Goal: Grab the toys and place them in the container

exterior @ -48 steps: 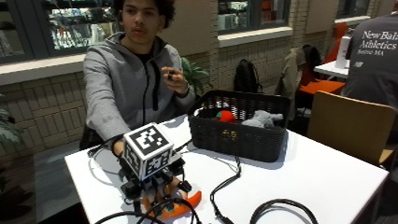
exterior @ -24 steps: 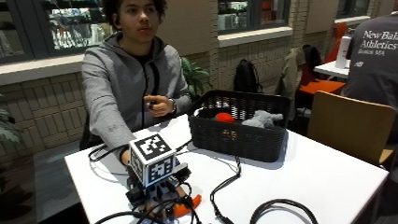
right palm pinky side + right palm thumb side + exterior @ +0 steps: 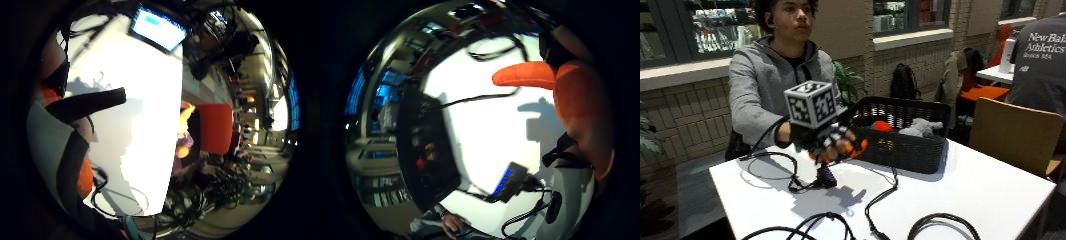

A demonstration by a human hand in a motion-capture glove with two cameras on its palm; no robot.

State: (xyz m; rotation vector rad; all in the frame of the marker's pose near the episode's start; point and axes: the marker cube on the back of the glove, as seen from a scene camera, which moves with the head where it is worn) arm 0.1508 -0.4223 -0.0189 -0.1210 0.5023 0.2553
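Basket (image 3: 906, 145) at two o'clock holds grey (image 3: 919, 128) and red (image 3: 882, 126) toys; gloved right hand (image 3: 826, 142) grips orange toy (image 3: 848, 150) above the counter (image 3: 986, 190).

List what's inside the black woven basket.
In the black woven basket: a grey plush toy and part of a red-orange toy show above the rim. The basket's wall hides its floor and anything lower.

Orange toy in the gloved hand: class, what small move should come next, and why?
Probably carry it sideways to above the black basket and let go. The right hand grips the orange toy in the air above the white table, short of the basket's near rim, where a grey toy already lies.
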